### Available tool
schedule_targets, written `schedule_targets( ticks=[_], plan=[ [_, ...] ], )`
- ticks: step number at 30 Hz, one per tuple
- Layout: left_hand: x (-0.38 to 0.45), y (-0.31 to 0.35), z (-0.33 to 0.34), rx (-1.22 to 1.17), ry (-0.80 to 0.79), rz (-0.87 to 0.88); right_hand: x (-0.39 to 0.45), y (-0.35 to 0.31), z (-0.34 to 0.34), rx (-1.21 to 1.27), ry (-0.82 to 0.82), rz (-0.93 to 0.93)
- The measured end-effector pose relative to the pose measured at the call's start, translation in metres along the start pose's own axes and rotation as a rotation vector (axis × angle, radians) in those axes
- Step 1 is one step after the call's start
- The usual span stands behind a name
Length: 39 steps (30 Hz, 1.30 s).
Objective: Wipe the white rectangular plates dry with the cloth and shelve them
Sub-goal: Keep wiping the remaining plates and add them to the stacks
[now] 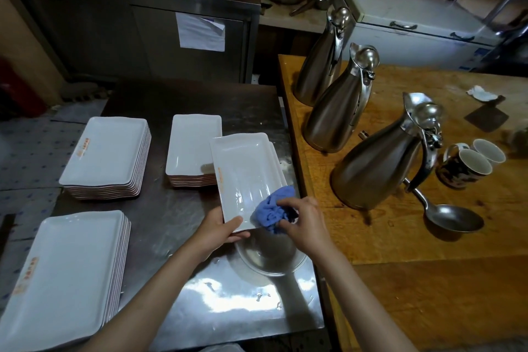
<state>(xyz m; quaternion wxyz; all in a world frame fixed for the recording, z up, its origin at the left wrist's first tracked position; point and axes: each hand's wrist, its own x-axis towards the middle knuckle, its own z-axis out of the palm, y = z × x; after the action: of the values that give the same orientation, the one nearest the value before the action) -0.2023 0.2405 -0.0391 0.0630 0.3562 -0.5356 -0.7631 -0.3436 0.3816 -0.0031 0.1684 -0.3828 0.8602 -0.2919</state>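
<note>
My left hand [220, 227] grips the near end of a white plate [245, 177], thumb on its rim, lifted above the steel table [160, 208]. My right hand [303, 226] is closed on the blue cloth [271, 210], pressing it on the plate's near right corner. Three plate stacks [105, 151] sit to the left; three jugs [377, 163] stand on the wooden counter [428, 251]

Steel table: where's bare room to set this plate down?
Free: the strip between the near-left plate stack and the metal dish, and the steel table behind the far stacks. Crowded: the right edge, where the held plate overlaps another stack.
</note>
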Motion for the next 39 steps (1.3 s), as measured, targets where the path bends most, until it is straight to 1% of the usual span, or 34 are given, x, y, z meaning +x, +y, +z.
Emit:
schedule_targets(
  ticks=[2,6,11,13,17,25,28,30,32,33,36,39],
  plan=[
    [0.000,0.002,-0.001,0.003,-0.014,0.000,0.002,0.004,-0.001,-0.070,0.009,-0.051],
    [-0.003,0.008,-0.002,0.028,-0.045,-0.005,0.006,0.010,0.002,-0.035,0.001,-0.102],
    [-0.009,0.011,0.002,0.105,-0.085,-0.038,0.014,0.008,0.008,-0.023,0.128,-0.128],
    [-0.012,0.012,0.002,0.135,-0.099,-0.042,0.019,0.005,0.008,-0.014,0.178,-0.123],
    [-0.016,0.012,0.002,0.165,-0.141,-0.045,0.034,-0.002,0.003,-0.004,0.250,-0.053],
    [-0.021,0.010,0.006,0.164,-0.159,-0.031,0.057,-0.010,-0.006,-0.029,0.368,-0.049],
    [-0.022,0.009,0.005,0.160,-0.150,-0.028,0.056,-0.007,-0.003,-0.062,0.368,-0.116],
    [-0.022,0.009,0.004,0.158,-0.141,-0.027,0.052,-0.002,0.000,-0.096,0.296,-0.164],
    [-0.022,0.010,0.003,0.156,-0.143,-0.032,0.048,0.004,0.003,-0.145,0.193,-0.159],
    [-0.022,0.010,0.002,0.159,-0.146,-0.033,0.046,0.006,0.004,-0.165,0.176,-0.158],
    [-0.022,0.008,0.002,0.187,-0.163,-0.041,0.048,0.012,0.005,-0.155,0.248,-0.193],
    [-0.023,0.007,0.004,0.216,-0.181,-0.047,0.053,0.010,0.000,-0.145,0.273,-0.182]
  ],
)
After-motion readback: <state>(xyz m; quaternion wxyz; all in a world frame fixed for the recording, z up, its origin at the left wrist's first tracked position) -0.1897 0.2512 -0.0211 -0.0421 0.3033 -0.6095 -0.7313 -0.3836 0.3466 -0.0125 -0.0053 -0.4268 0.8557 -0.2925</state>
